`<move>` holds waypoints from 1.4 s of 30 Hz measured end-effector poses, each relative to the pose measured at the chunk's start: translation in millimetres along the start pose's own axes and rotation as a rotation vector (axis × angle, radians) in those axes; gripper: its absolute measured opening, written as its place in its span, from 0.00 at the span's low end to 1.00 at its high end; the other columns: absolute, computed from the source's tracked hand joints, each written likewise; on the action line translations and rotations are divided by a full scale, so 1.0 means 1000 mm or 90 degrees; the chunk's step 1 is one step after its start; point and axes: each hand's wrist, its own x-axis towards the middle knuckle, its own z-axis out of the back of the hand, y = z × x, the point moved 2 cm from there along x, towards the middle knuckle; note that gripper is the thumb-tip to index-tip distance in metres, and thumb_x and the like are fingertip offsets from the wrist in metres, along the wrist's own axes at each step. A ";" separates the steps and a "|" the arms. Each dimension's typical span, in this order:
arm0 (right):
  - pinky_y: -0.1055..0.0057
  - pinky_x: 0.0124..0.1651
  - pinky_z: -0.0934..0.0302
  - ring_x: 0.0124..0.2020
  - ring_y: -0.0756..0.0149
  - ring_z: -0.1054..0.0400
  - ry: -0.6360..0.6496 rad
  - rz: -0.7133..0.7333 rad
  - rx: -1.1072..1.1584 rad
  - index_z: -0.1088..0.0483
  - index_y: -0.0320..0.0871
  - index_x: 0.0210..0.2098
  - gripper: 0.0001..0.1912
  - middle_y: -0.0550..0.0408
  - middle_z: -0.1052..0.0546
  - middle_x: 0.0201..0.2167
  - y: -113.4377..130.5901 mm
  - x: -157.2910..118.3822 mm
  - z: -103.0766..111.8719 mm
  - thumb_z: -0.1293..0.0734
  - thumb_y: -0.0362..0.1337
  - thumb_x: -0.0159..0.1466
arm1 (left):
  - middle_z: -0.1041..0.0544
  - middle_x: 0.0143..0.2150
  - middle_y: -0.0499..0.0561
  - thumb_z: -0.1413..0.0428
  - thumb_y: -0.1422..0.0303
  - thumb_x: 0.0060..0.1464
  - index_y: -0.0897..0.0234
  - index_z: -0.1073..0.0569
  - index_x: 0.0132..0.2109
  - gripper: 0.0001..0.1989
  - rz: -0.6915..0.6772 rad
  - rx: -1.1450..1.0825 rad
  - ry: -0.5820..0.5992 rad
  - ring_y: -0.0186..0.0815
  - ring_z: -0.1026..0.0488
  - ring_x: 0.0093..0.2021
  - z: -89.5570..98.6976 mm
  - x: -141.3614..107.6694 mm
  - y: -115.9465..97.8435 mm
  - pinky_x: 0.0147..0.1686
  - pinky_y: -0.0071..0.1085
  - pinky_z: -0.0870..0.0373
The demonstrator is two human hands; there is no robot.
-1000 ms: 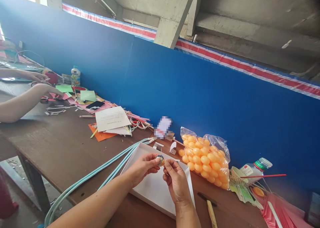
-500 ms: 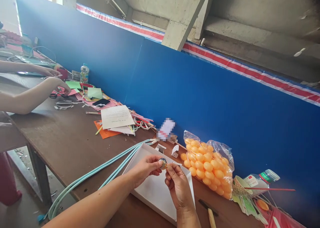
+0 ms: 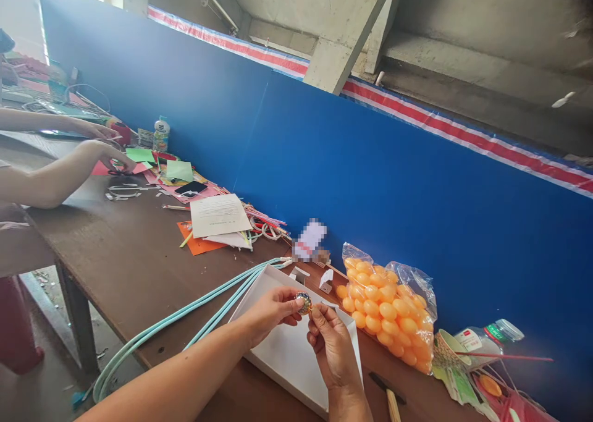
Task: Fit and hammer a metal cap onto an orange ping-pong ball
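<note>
My left hand (image 3: 281, 307) pinches a small round ball (image 3: 304, 301) with a shiny, dark and gold speckled surface. Close against its right side, my right hand (image 3: 332, 338) is closed, thumb and index finger pressed together at a tiny orange-gold bit on the ball's edge. What those fingertips hold is too small to make out. Both hands are above a shallow white box tray (image 3: 287, 354) that lies on the brown table.
A clear bag of orange balls (image 3: 386, 311) stands right of the tray, with a wooden-handled tool (image 3: 393, 403) nearer me. Pale blue cords (image 3: 217, 301) run along the left. Papers (image 3: 220, 215) and a co-worker's hands (image 3: 113, 153) are farther left. A plastic bottle (image 3: 486, 341) lies right.
The whole view has shifted slightly to the right. My hands keep the same hold on the ball, which looks turned a little. The co-worker's hands have moved slightly.
</note>
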 end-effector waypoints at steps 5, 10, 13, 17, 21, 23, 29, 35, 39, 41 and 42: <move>0.79 0.23 0.50 0.21 0.78 0.47 -0.013 0.001 -0.006 0.29 0.42 0.32 0.08 0.62 0.37 0.20 0.000 0.000 -0.002 0.30 0.40 0.56 | 0.27 0.34 0.51 0.38 0.58 0.43 0.68 0.26 0.43 0.22 -0.004 0.001 0.003 0.29 0.32 0.30 0.000 0.000 0.001 0.37 0.31 0.36; 0.79 0.24 0.49 0.22 0.78 0.47 -0.004 0.010 -0.010 0.30 0.42 0.33 0.07 0.62 0.37 0.22 -0.001 0.001 -0.001 0.31 0.39 0.57 | 0.27 0.33 0.51 0.38 0.59 0.42 0.69 0.27 0.43 0.22 0.005 -0.001 -0.010 0.29 0.32 0.30 0.000 0.001 0.001 0.37 0.31 0.35; 0.79 0.24 0.49 0.22 0.78 0.47 -0.004 0.016 -0.007 0.30 0.41 0.33 0.07 0.62 0.37 0.22 -0.001 0.001 0.000 0.31 0.38 0.58 | 0.27 0.32 0.51 0.37 0.59 0.42 0.69 0.27 0.42 0.22 0.007 -0.002 -0.017 0.30 0.31 0.30 0.001 0.002 0.002 0.36 0.30 0.35; 0.79 0.24 0.48 0.22 0.78 0.46 -0.004 0.008 0.003 0.30 0.41 0.33 0.07 0.62 0.37 0.21 -0.001 0.000 0.000 0.31 0.38 0.57 | 0.27 0.33 0.51 0.38 0.59 0.42 0.68 0.27 0.42 0.21 0.006 0.002 -0.012 0.29 0.32 0.30 0.001 0.002 0.003 0.36 0.30 0.35; 0.79 0.24 0.48 0.22 0.78 0.47 0.003 0.005 0.016 0.29 0.41 0.33 0.07 0.62 0.38 0.21 0.000 -0.001 -0.001 0.31 0.38 0.57 | 0.27 0.33 0.51 0.38 0.59 0.43 0.68 0.26 0.41 0.20 0.001 0.004 -0.009 0.29 0.32 0.30 0.001 0.001 0.003 0.36 0.30 0.35; 0.80 0.23 0.48 0.21 0.78 0.47 0.004 0.003 0.024 0.29 0.41 0.32 0.07 0.62 0.38 0.20 0.000 -0.002 -0.002 0.30 0.38 0.57 | 0.27 0.33 0.50 0.38 0.59 0.43 0.68 0.26 0.41 0.20 0.006 0.002 -0.007 0.29 0.32 0.30 0.000 0.001 0.002 0.36 0.30 0.35; 0.80 0.24 0.48 0.21 0.78 0.46 0.001 -0.006 0.040 0.29 0.41 0.32 0.07 0.62 0.37 0.21 0.000 -0.002 -0.002 0.30 0.37 0.56 | 0.27 0.33 0.51 0.38 0.59 0.44 0.68 0.26 0.41 0.19 0.004 -0.003 0.003 0.28 0.32 0.30 0.001 0.002 0.002 0.36 0.29 0.35; 0.79 0.24 0.47 0.22 0.78 0.46 0.005 -0.003 0.042 0.29 0.41 0.32 0.07 0.61 0.37 0.22 -0.001 0.000 -0.002 0.30 0.37 0.56 | 0.27 0.33 0.51 0.38 0.59 0.44 0.68 0.26 0.42 0.20 0.003 0.003 0.002 0.29 0.32 0.30 0.002 0.002 0.004 0.37 0.30 0.35; 0.80 0.24 0.48 0.22 0.78 0.47 0.005 -0.003 0.029 0.29 0.41 0.32 0.06 0.62 0.38 0.21 -0.001 -0.001 -0.002 0.30 0.38 0.57 | 0.27 0.33 0.51 0.38 0.59 0.44 0.68 0.26 0.41 0.20 -0.001 0.011 0.001 0.29 0.32 0.30 0.003 0.002 0.004 0.37 0.30 0.35; 0.79 0.23 0.48 0.21 0.78 0.47 -0.001 -0.004 0.024 0.29 0.41 0.32 0.07 0.62 0.38 0.21 -0.001 -0.001 -0.002 0.30 0.38 0.56 | 0.27 0.32 0.51 0.38 0.58 0.43 0.68 0.26 0.40 0.20 -0.002 0.016 -0.001 0.29 0.32 0.30 0.003 0.002 0.004 0.37 0.30 0.35; 0.79 0.23 0.48 0.21 0.78 0.47 -0.004 -0.004 0.021 0.29 0.41 0.32 0.08 0.62 0.38 0.21 -0.001 -0.001 -0.002 0.30 0.38 0.56 | 0.27 0.32 0.51 0.38 0.58 0.43 0.68 0.26 0.40 0.20 -0.002 0.017 -0.003 0.29 0.32 0.30 0.003 0.002 0.004 0.37 0.30 0.35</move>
